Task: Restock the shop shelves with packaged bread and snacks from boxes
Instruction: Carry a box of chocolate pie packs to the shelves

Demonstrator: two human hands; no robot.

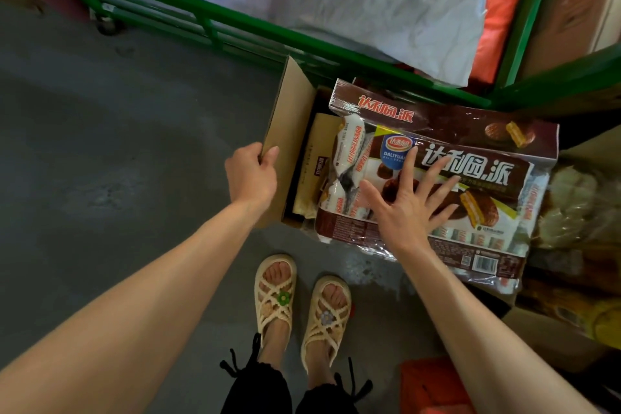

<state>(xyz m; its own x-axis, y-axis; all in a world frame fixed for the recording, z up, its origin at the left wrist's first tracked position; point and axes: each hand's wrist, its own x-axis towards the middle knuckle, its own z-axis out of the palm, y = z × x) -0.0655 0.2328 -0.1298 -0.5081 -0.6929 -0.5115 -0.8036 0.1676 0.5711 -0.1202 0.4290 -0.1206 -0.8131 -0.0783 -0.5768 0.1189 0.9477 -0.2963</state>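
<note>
An open cardboard box (pixel 288 118) stands on the grey floor in front of my feet. Large brown bags of chocolate pies lie in it: the top bag (pixel 487 185) faces up, and a second bag (pixel 447 119) lies under it toward the far side. My left hand (pixel 251 175) grips the edge of the box's left flap. My right hand (pixel 408 198) lies flat on the top bag with its fingers spread.
A green metal cart (pixel 215 18) loaded with white and orange sacks stands just behind the box. Bagged bread (pixel 578 212) fills another box on the right. A red crate (pixel 433 386) sits at the lower right. Grey floor stretches to the left.
</note>
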